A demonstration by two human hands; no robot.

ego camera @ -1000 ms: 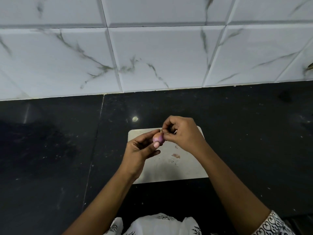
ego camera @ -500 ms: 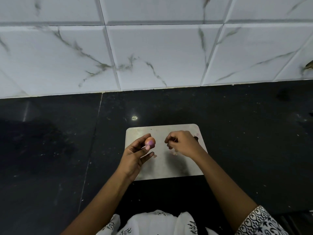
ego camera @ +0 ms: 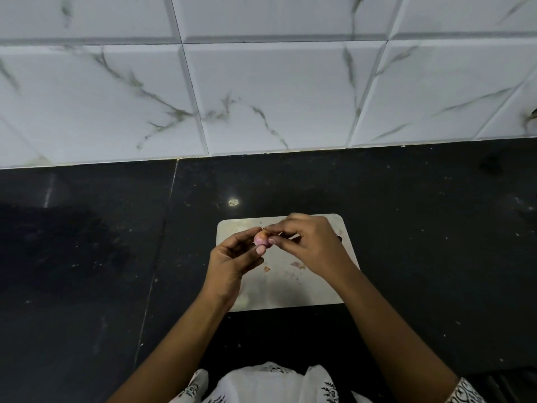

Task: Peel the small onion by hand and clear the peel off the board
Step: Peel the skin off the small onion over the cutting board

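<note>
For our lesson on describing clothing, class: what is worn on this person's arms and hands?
Both forearms are bare. The right sleeve is white with black scrollwork; no left sleeve shows. Neither the left hand nor the right hand shows a ring, bangle or watch.

The small onion (ego camera: pixel 260 238), round and pinkish-purple, is held over the far left part of the cutting board (ego camera: pixel 290 289), gripped by the left hand (ego camera: pixel 232 263) and pinched at its top by the right hand (ego camera: pixel 308 242). The pale, round-cornered board lies flat on the worktop. Small peel scraps (ego camera: pixel 297 264) lie near the board's middle.
</note>
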